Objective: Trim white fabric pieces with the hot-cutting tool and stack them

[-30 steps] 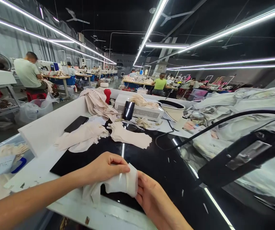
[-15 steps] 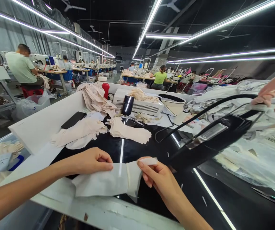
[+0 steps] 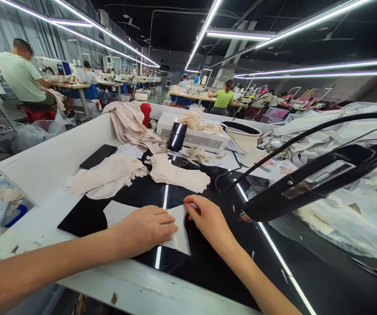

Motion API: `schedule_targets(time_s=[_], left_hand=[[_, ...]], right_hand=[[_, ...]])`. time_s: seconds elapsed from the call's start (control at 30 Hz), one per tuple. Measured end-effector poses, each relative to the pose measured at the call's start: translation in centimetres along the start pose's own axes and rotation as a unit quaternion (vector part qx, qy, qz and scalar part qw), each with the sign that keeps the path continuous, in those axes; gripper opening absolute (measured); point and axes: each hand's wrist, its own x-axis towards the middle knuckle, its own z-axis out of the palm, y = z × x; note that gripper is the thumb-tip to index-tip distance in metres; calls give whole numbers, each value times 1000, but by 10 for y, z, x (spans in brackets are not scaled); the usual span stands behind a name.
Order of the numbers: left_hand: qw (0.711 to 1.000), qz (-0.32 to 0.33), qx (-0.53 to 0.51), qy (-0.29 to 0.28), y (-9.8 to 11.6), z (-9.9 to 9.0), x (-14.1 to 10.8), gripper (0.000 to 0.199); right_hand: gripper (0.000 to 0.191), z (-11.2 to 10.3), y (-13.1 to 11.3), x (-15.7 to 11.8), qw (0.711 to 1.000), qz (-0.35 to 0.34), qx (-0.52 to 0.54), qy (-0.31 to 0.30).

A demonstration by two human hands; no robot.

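A white cut fabric piece [image 3: 119, 214] lies spread on the glossy black work surface [image 3: 204, 267]. My left hand [image 3: 149, 227] rests flat on top of it, fingers stretched out and palm down, hiding its middle. At the piece's upper right corner, my right hand [image 3: 206, 218] pinches the edge between thumb and fingertips. Beyond my hands lie a stack of cream fabric pieces [image 3: 180, 175] and a looser cream pile [image 3: 109, 175]. A black machine arm [image 3: 316, 183] with a metal plate slants down to the right of my right hand.
A black phone [image 3: 98, 156] lies at the back left by a white side panel [image 3: 53, 162]. Farther back are a dark cylinder [image 3: 177, 136], a white vented box [image 3: 191, 133] and a red spool [image 3: 146, 113]. Scissors [image 3: 372, 269] and plastic-wrapped bundles [image 3: 346, 214] lie right. Co-workers sit beyond.
The fabric has gone from being held up between both hands to lying on the black surface. My left hand has flattened onto it. Another person's hand at upper right has almost left view.
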Motion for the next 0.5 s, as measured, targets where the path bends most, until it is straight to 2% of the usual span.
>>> schedule_targets(time_s=[0.17, 0.33, 0.43, 0.5], left_hand=[[999, -23, -22, -14, -3, 7, -6, 28], [998, -30, -39, -24, -4, 3, -9, 34], [998, -26, -39, -32, -5, 2, -9, 35], [998, -21, -40, -32, -6, 2, -10, 33]], right_hand=[[23, -13, 3, -15, 995, -47, -71, 46], [28, -13, -9, -57, 965, -226, -132, 9], [38, -4, -12, -75, 942, -281, -182, -31], [41, 0, -13, -81, 924, -307, -223, -36]])
